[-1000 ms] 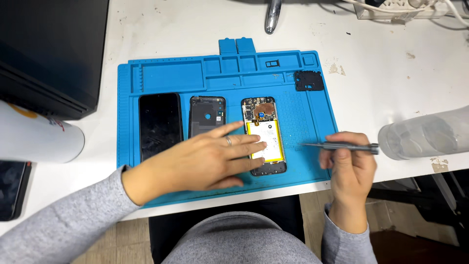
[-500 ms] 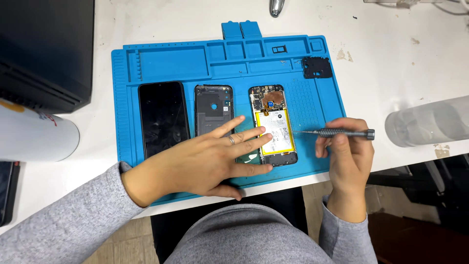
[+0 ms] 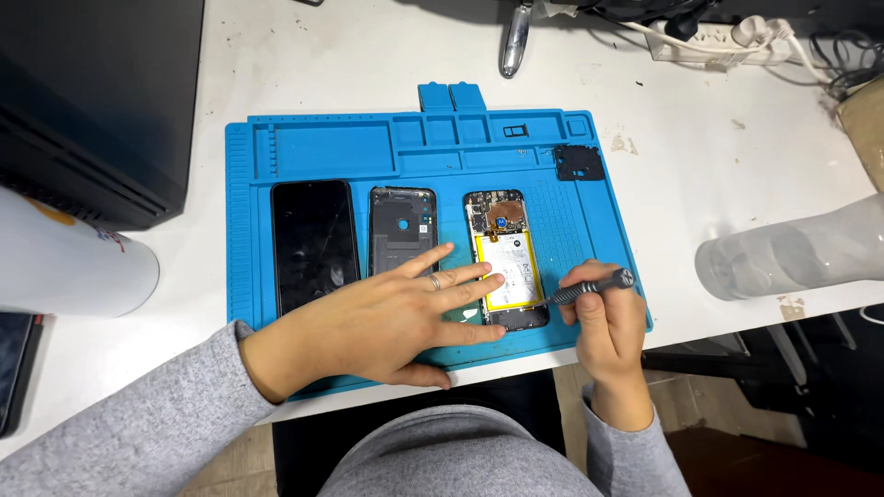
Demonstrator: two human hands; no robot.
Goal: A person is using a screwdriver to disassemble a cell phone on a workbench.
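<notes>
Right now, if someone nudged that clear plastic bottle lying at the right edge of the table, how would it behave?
The clear bottle lies on its side, so it would probably roll. It looks see-through and mostly empty, so likely light and easy to shift. It rests near the white table's front edge, so a push could send it off.

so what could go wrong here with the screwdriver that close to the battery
1. The screwdriver tip sits at the edge of the yellow battery; a slip might puncture or scratch it.
2. The left hand fingers lie on the opened phone, so a slipping tip could jab them.
3. The right hand hangs at the mat edge, so loosened parts could roll off.
</notes>
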